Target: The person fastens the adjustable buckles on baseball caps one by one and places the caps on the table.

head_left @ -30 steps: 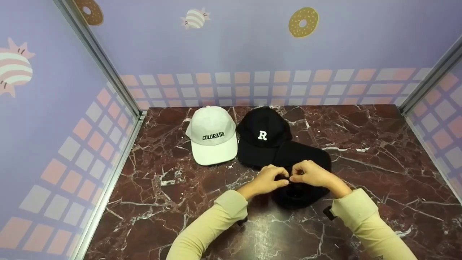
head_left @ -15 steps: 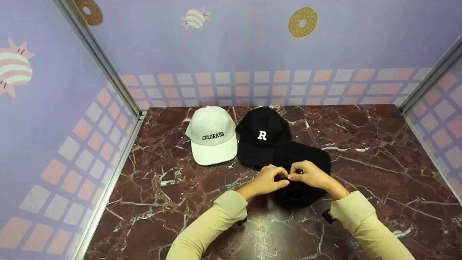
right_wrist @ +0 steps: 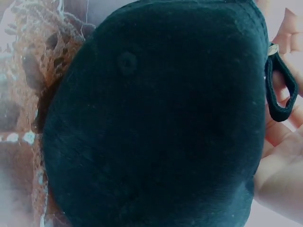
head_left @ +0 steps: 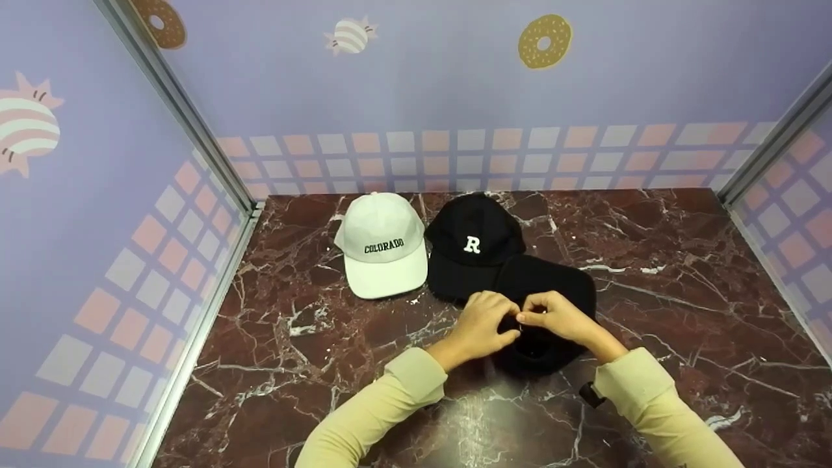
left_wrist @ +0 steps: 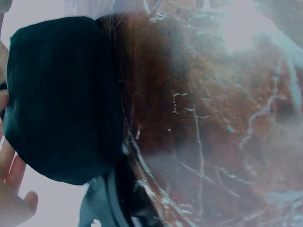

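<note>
A black baseball cap (head_left: 552,279) sits on the table with its brim toward the back and its opening toward me. At its back edge my left hand (head_left: 481,325) grips, thumb and fingers bent around the edge. Beside it, thumb and index finger of my right hand (head_left: 559,315) pinch the cap's strap; the fingertips nearly meet. In the right wrist view a loop of black strap (right_wrist: 281,115) with a small metal piece hangs by the crown (right_wrist: 156,123). The left wrist view shows the crown (left_wrist: 61,104) with fingertips at its left edge. The exact grip is partly hidden.
A white cap (head_left: 385,247) lettered COLORADO and a black cap (head_left: 474,227) with a white R stand side by side behind the hands. The worked cap's brim overlaps the R cap's brim. The marbled table (head_left: 292,364) is bounded by patterned walls (head_left: 416,78).
My left hand has turned slightly, its knuckles rising and fingers closing in toward the strap. The right hand has barely moved. All the caps remain in place.
</note>
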{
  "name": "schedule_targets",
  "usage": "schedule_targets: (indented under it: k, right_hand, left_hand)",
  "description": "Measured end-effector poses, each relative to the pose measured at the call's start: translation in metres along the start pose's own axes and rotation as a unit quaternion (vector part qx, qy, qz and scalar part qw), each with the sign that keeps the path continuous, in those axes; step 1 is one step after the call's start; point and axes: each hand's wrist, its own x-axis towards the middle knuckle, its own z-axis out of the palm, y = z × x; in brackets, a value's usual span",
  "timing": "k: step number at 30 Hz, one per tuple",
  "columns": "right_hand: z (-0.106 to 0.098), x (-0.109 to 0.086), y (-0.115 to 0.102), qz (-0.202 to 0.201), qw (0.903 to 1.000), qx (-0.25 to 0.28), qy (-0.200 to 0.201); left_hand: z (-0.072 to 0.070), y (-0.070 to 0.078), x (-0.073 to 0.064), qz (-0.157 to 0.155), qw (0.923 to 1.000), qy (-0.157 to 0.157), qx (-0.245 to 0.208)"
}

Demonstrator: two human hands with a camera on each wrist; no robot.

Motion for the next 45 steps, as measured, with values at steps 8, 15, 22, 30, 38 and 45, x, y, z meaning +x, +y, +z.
schedule_targets:
  k: [8, 15, 22, 30, 38, 45]
  right_hand:
    - [-0.001, -0.001, 0.006, 0.020, 0.9984, 0.052, -0.013]
    - [-0.007, -0.004, 0.005, 0.032, 0.9942, 0.084, -0.060]
    - [-0.004, -0.002, 0.011, 0.003, 0.9975, 0.044, -0.055]
    - [0.004, 0.001, 0.026, -0.035, 0.9977, -0.057, 0.014]
    - [0.013, -0.002, 0.026, -0.094, 0.9855, -0.138, 0.032]
    - [0.018, -0.003, 0.026, -0.131, 0.9540, -0.262, 0.062]
  left_hand:
    - [0.000, 0.005, -0.002, 0.012, 0.9948, 0.050, 0.088]
    - [0.002, 0.005, -0.003, 0.014, 0.9954, 0.060, 0.073]
    - [0.003, 0.004, -0.004, 0.003, 0.9952, 0.052, 0.082]
    - [0.001, 0.002, -0.003, 0.004, 0.9950, 0.068, 0.073]
    - [-0.002, 0.000, -0.001, 0.011, 0.9970, 0.044, 0.063]
    - [-0.004, -0.004, 0.000, 0.023, 0.9967, 0.046, 0.063]
